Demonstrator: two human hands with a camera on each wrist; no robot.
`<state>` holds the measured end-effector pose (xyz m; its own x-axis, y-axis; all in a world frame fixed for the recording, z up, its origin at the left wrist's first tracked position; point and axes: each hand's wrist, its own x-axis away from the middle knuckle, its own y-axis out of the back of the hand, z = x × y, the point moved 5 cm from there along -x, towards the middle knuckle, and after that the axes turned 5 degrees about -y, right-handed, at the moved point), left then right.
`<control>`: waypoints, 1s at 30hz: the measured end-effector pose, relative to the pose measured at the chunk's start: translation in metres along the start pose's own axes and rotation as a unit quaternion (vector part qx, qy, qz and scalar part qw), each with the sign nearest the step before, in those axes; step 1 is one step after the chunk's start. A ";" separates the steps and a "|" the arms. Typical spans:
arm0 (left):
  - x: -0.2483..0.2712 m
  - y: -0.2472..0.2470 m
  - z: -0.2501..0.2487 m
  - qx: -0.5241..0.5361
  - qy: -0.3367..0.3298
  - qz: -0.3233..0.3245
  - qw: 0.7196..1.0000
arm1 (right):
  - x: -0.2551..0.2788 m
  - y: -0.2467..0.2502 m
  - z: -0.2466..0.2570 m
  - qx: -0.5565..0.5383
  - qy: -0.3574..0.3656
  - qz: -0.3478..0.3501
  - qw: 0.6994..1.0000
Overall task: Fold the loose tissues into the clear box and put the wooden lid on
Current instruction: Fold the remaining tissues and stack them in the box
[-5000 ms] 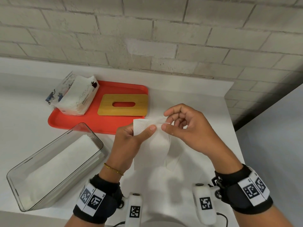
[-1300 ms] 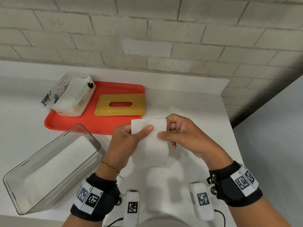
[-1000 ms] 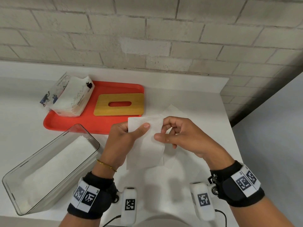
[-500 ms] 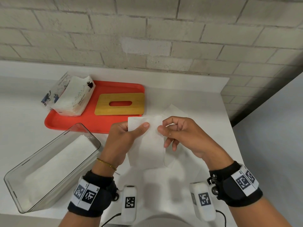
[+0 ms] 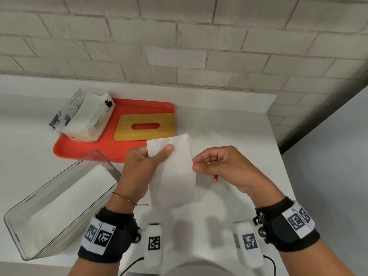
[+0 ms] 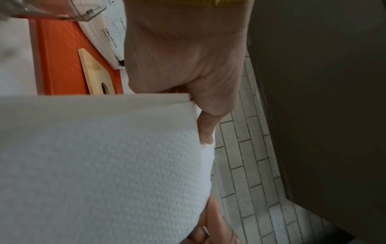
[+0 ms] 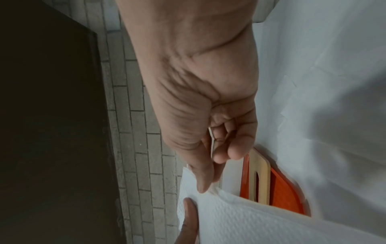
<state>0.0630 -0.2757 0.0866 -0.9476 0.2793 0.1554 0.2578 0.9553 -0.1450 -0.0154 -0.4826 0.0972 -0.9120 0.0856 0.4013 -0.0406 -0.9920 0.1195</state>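
Observation:
A white folded tissue [image 5: 173,174] hangs above the counter between my hands. My left hand [image 5: 139,166] pinches its top left corner, thumb on the front. My right hand [image 5: 217,166] pinches the tissue's right edge with thumb and forefinger, other fingers curled. The embossed tissue [image 6: 100,165] fills the left wrist view; the right wrist view shows the thumb on the tissue [image 7: 250,219]. More loose tissues [image 5: 209,136] lie on the counter behind. The clear box [image 5: 59,204] stands at the left with flat tissues inside. The wooden lid [image 5: 145,127] with its oval slot lies on the red tray [image 5: 83,148].
An opened tissue pack [image 5: 85,116] printed with cats sits on the tray's left end. A brick wall runs along the back. The counter's right edge drops off beyond my right hand, and its front edge is near my wrists.
My right hand slid down from the tissue's top to its right edge. The left hand kept its pinch on the top corner, and the tissue hangs a little further left.

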 end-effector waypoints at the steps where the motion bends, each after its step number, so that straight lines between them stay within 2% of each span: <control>1: -0.001 0.001 0.000 0.004 0.003 -0.002 1.000 | 0.001 -0.001 0.000 -0.006 0.002 0.005 1.000; 7: -0.001 -0.001 -0.001 0.026 0.013 -0.002 1.000 | -0.005 -0.012 -0.003 -0.004 -0.002 -0.012 1.000; 13: -0.005 0.004 -0.003 0.041 0.009 -0.025 0.999 | -0.001 -0.010 0.009 0.016 0.052 -0.068 0.996; 17: -0.005 0.004 -0.005 0.040 -0.010 -0.017 0.999 | 0.003 -0.014 0.018 0.052 0.064 -0.045 0.996; 22: -0.003 0.000 -0.007 0.021 -0.030 0.007 0.999 | 0.000 -0.020 0.021 0.034 0.053 -0.035 0.997; 30: -0.004 0.001 -0.007 0.023 -0.043 0.005 0.999 | -0.002 -0.018 0.014 0.043 0.032 -0.038 0.998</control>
<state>0.0688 -0.2750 0.0929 -0.9581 0.2781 0.0684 0.2610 0.9462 -0.1913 -0.0072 -0.4640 0.1068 -0.9319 0.1506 0.3301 -0.0770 -0.9712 0.2256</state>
